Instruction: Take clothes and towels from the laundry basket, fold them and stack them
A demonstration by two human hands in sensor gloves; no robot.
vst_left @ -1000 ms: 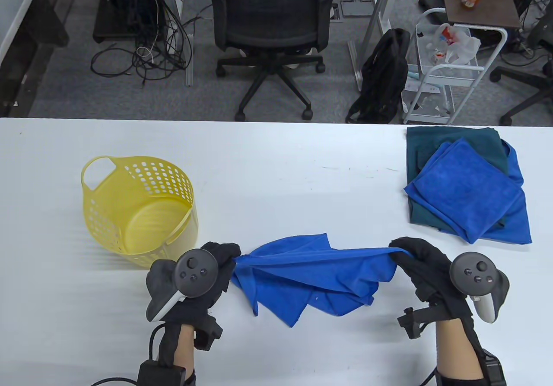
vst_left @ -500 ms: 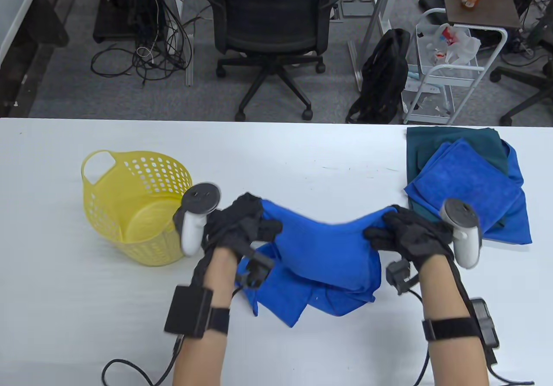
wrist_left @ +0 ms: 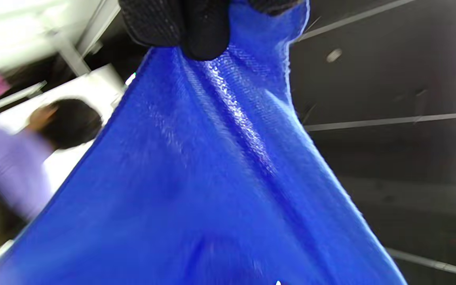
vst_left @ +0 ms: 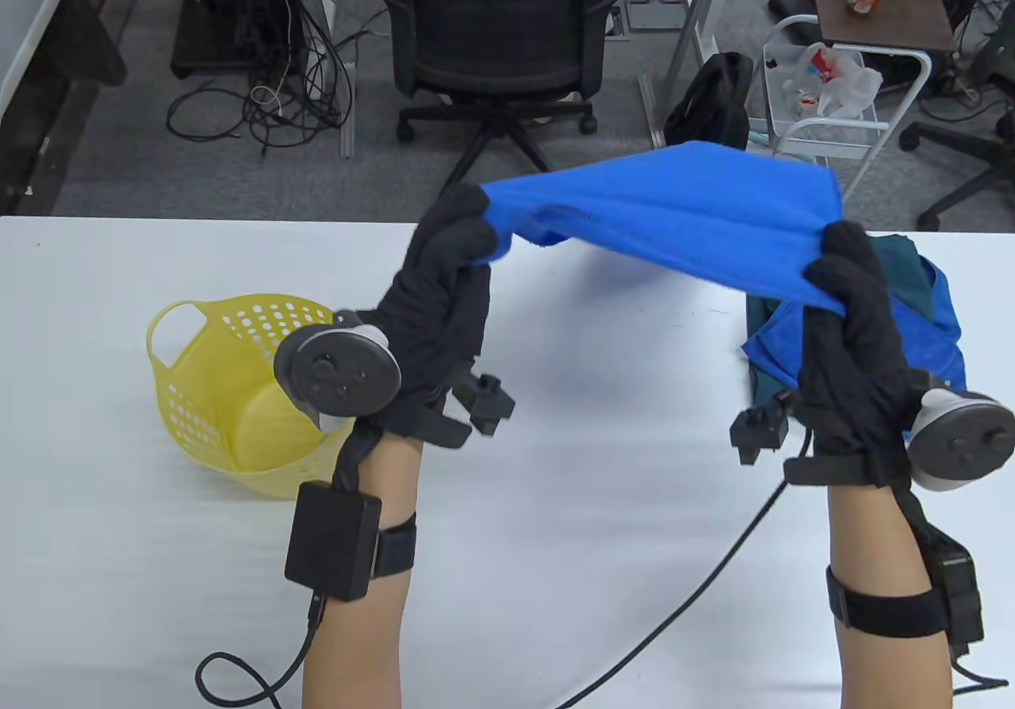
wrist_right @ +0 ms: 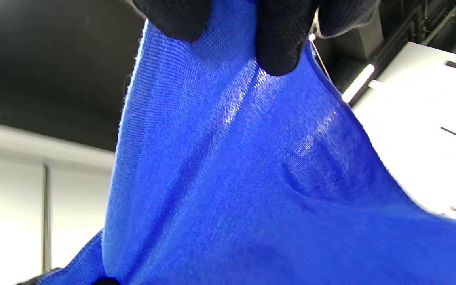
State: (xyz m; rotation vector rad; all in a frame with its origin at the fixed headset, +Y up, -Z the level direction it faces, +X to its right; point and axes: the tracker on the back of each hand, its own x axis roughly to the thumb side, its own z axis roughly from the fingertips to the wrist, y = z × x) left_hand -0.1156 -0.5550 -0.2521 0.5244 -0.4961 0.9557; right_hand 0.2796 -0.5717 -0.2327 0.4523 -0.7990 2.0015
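Left hand [vst_left: 440,281]: pinching one corner of the blue towel [vst_left: 674,205], up in the air!
Right hand [vst_left: 852,320]: pinching the other corner.
Basket [vst_left: 238,392]: on the table [vst_left: 571,439], left.

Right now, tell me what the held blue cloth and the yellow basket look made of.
Blue cloth: soft woven fabric, likely microfibre; fine weave glints in the wrist views and it drapes between both hands. Yellow basket: seemingly rigid moulded plastic, smooth, with punched holes.
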